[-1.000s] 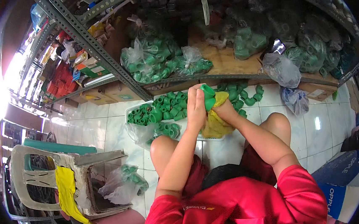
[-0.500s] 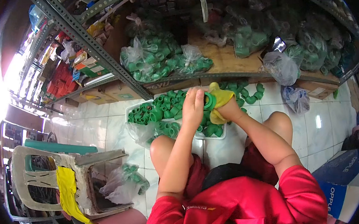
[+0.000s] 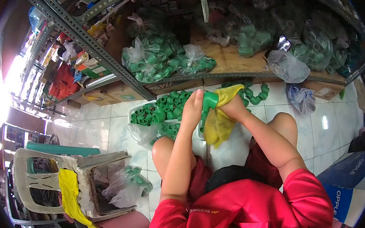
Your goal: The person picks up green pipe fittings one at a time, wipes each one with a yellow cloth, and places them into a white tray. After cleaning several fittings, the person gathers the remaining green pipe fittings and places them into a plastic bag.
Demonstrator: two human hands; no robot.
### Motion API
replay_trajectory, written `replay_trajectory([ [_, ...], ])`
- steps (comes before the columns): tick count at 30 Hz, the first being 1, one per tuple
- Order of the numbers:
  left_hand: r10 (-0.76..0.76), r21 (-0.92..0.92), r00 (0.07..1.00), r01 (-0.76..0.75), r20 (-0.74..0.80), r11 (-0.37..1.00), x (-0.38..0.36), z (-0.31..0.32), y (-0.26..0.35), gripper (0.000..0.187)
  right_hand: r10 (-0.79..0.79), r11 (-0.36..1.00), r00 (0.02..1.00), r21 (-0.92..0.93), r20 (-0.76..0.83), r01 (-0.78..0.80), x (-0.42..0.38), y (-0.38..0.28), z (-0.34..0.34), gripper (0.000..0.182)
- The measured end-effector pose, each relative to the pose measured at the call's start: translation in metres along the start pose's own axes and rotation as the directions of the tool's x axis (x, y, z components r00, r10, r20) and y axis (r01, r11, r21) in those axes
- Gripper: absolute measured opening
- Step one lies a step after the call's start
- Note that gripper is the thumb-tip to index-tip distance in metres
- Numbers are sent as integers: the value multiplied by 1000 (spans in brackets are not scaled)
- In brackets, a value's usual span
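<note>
Between my two hands is a green pipe fitting (image 3: pixel 209 100). My left hand (image 3: pixel 192 109) closes on its left end. My right hand (image 3: pixel 232 106) holds a yellow cloth (image 3: pixel 218 126) against the fitting's right end, and the cloth hangs down below it. Under and left of my hands, many green fittings (image 3: pixel 165 108) fill a white tray (image 3: pixel 130 114). More loose green fittings (image 3: pixel 263 93) lie on the tiles beyond my right hand. A clear plastic bag (image 3: pixel 143 135) rests by the tray's near left side.
A metal shelf (image 3: pixel 231 74) ahead carries bags of green fittings (image 3: pixel 154 58). At the left stands a worn plastic chair (image 3: pixel 38 182) with a yellow cloth (image 3: pixel 70 193) over it. A blue and white box (image 3: pixel 346 178) is at the lower right. Another bag (image 3: pixel 126 189) lies beside the chair.
The yellow cloth has opened out and now hangs lower, over the tray's right part. The green fitting has turned and shows more of its side between my hands.
</note>
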State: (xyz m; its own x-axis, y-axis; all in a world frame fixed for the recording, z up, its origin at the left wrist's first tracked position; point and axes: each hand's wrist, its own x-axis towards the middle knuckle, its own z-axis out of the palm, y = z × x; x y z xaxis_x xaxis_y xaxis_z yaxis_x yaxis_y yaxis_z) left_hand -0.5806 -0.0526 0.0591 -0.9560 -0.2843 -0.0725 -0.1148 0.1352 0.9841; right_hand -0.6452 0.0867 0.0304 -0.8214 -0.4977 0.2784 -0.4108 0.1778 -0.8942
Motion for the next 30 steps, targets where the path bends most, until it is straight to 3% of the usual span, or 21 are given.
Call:
replay_trajectory([
  [2,84,18,996,-84,5,996,6,3,-10,43,82,991,996,108,29,-85,0,-1,3,23],
  [3,221,71,975,-220,-7,973,9,5,-12,44,325,823,934,443,148,-356,0,3,7,23],
  [4,353,127,936,-349,-12,929,12,6,-15,45,482,477,808,673,339,-566,0,6,9,24],
  [5,354,127,935,-349,-12,928,15,6,-18,45,481,477,809,673,338,-565,1,9,9,24],
  [7,559,267,829,-536,-11,801,19,6,-16,45,328,184,704,689,629,-701,6,11,3,25],
  [9,507,163,861,-498,-23,852,23,7,-18,46,373,297,730,672,573,-679,7,14,0,26],
  [10,451,58,892,-449,-29,892,24,6,-20,47,318,755,899,493,301,-432,8,19,0,26],
  [11,450,57,892,-448,-28,892,24,3,-21,47,104,987,992,113,76,-112,7,22,1,27],
  [12,153,-37,988,-154,-28,987,23,-2,-22,46,40,999,999,-17,-9,-40,4,13,0,27],
  [13,-159,-122,987,158,3,980,21,-6,-22,45,42,999,999,-15,-15,-42,1,10,-1,27],
  [14,-217,-31,976,218,21,976,19,-8,-23,50,-51,995,998,-82,-30,49,-1,7,-2,26],
  [16,-146,-44,988,148,48,988,16,-9,-23,49,-250,941,968,-234,8,245,3,11,-4,25],
  [17,-76,-58,994,81,76,995,16,-10,-23,48,-250,941,968,-233,8,245,2,11,-3,25],
  [20,43,-173,996,-30,77,985,5,-3,-5,43,-153,980,988,-134,-32,148,-1,6,-1,26],
  [22,123,-200,982,-93,142,975,4,-5,4,47,219,965,969,122,111,-233,1,8,3,26],
  [23,198,-236,958,-148,206,961,4,-5,7,52,220,965,969,120,113,-233,2,8,4,26],
  [24,198,-238,958,-148,205,960,3,-5,9,52,341,787,902,443,266,-429,3,8,5,25],
  [25,234,-272,933,-158,274,949,1,-6,10,52,382,468,810,663,444,-584,3,8,6,25],
  [26,271,-306,901,-167,339,937,1,-8,11,52,382,471,811,662,443,-584,4,7,5,25],
  [29,347,-348,841,-205,415,915,7,-20,0,53,199,926,965,290,172,-243,6,1,-1,24],
  [30,353,-486,833,-118,426,866,8,-22,1,55,199,926,963,288,180,-245,7,0,-4,24],
])
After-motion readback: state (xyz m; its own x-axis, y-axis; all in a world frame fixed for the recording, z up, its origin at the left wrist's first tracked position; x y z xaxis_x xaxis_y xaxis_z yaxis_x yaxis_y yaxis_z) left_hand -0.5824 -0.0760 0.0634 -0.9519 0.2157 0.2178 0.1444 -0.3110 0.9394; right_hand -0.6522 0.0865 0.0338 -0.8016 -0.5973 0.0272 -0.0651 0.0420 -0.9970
